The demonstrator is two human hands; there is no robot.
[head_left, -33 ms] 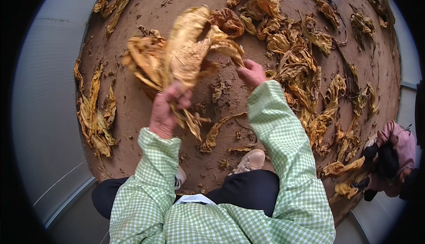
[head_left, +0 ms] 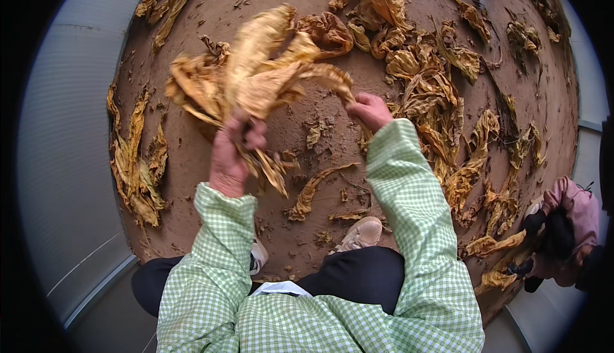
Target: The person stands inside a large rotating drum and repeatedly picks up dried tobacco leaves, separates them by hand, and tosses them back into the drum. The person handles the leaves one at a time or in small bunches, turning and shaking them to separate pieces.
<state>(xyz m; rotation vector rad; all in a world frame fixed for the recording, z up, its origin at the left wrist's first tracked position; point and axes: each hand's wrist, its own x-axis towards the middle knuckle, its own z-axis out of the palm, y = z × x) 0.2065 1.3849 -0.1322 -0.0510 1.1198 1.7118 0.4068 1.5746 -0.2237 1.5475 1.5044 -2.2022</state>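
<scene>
My left hand [head_left: 234, 151] is closed round the stem ends of a bunch of dried tobacco leaves [head_left: 252, 74], which fans out above it, golden yellow to brown and partly smeared by motion. Stem ends poke out below the fist. My right hand [head_left: 371, 111] pinches the narrow end of one curled tobacco leaf [head_left: 327, 74], whose wide part overlaps the bunch. A darker brown crumpled leaf [head_left: 329, 33] lies on the floor just beyond.
A long heap of dried leaves [head_left: 432, 97] runs along the reddish-brown floor [head_left: 358, 145] to my right. More leaves [head_left: 137, 167] lie by the grey wall [head_left: 70, 129] at left. A co-worker in pink [head_left: 569, 225] bends over leaves at lower right.
Both hands have moved slightly apart: the left with the bunch goes left and up, the right a little right. The curled leaf is stretched straighter between them.
</scene>
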